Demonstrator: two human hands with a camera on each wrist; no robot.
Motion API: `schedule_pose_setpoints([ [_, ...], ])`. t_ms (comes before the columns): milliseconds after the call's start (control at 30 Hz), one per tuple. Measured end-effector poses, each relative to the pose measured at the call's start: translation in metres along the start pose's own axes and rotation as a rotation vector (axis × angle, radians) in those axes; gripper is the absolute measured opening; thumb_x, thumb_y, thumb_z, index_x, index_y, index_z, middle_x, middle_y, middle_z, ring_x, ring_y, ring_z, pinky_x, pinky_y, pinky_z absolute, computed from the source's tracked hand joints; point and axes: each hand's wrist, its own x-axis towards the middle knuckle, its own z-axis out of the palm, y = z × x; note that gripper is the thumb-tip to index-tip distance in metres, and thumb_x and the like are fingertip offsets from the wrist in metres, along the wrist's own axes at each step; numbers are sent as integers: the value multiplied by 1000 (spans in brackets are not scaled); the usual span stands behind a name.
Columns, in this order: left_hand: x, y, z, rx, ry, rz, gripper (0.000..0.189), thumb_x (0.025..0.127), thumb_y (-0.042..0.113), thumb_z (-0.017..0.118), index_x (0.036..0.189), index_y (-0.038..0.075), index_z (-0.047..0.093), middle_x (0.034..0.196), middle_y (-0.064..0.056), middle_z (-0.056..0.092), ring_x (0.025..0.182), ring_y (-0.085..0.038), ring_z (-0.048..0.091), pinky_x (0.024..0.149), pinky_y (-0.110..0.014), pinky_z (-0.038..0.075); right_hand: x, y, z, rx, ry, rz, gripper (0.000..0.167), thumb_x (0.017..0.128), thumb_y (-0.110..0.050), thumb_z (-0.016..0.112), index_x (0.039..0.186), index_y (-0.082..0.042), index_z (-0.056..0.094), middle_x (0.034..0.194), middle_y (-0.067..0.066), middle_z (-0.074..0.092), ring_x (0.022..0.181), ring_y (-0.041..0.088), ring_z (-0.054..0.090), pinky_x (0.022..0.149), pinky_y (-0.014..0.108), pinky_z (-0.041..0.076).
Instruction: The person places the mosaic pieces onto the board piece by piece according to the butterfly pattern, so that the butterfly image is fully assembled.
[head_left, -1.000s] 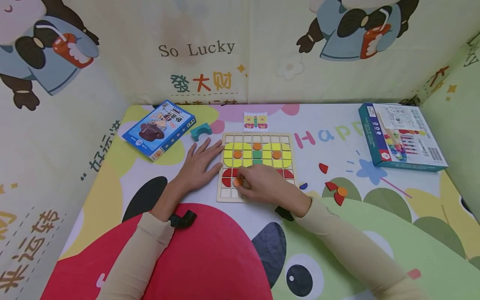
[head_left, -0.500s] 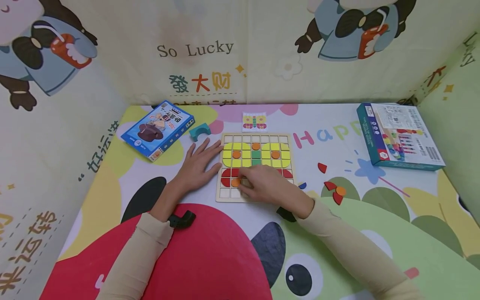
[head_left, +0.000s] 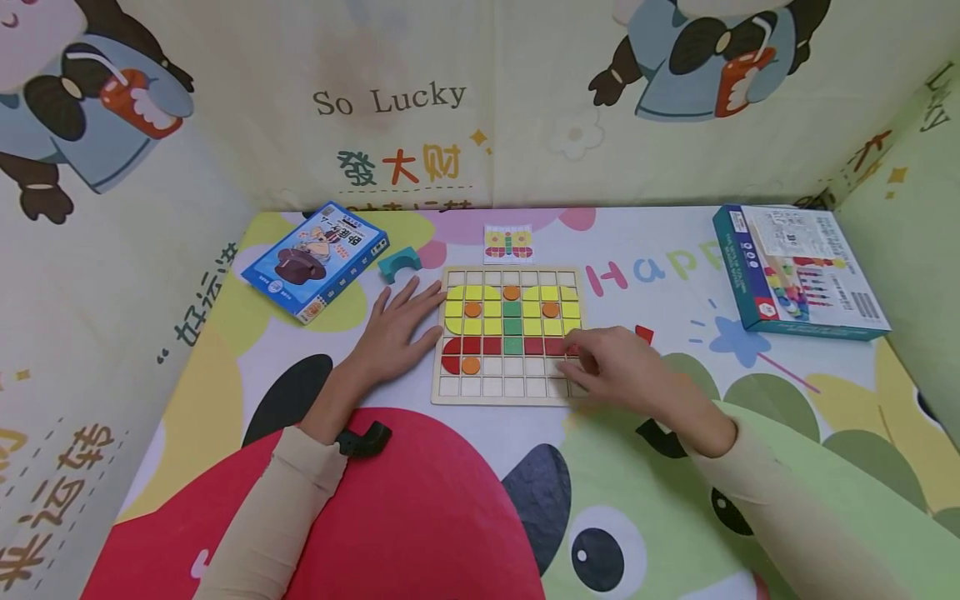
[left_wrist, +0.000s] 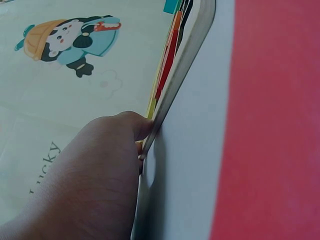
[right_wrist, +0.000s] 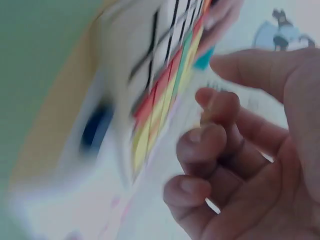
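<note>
A wooden grid board (head_left: 512,387) bears a butterfly pattern of yellow, red, green and orange pieces. My left hand (head_left: 401,329) lies flat with spread fingers at the board's left side; its thumb (left_wrist: 135,124) touches the board edge in the left wrist view. At the lower left of the pattern, an orange disc (head_left: 471,366) sits beside a red quarter-round piece (head_left: 451,365). My right hand (head_left: 618,371) is over the board's right edge, hiding part of the red row. In the right wrist view its fingers (right_wrist: 202,142) are loosely bent, with nothing between thumb and fingertips.
Behind the board lies a small butterfly picture card (head_left: 508,243). A blue box (head_left: 315,260) and a teal arch block (head_left: 400,264) are at the back left. At the right stands a larger teal-edged box (head_left: 810,275). A red piece (head_left: 644,334) shows beyond my right hand.
My right hand has left the orange disc on the board's lower left and moved right to the board's right edge, covering several loose pieces. My left hand has stayed in place.
</note>
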Motion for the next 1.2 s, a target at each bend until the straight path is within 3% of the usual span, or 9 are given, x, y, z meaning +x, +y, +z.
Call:
schedule_pose_setpoints([
  [300,0,0,1,-2,0,-3,71,103,52,55,167,30,35,178,6,27,170,-27,6,134,-66,0,-57,66,-32,40,-36,103,22,96,-27,80,113,-14,75,68,-10,57,57,5,50,55,22,43],
  [600,1,-1,1,3,-1,-3,71,103,52,55,167,30,34,178,6,26,170,-28,7,134,-66,0,-96,91,-31,-22,-20,125,17,89,-31,86,100,-22,76,67,-14,52,62,-1,44,55,21,36],
  [900,0,0,1,1,-5,-6,71,103,51,56,167,30,34,178,6,27,170,-27,7,134,-66,0,-104,95,-26,-64,-51,200,25,86,-36,89,99,-21,75,68,-10,50,62,2,42,55,22,32],
  [1200,0,1,-1,2,-5,-7,71,103,52,55,167,29,34,178,6,27,170,-27,6,134,-65,0,-102,88,-22,-90,-40,215,25,86,-41,88,99,-23,74,67,-10,49,61,3,42,54,22,28],
])
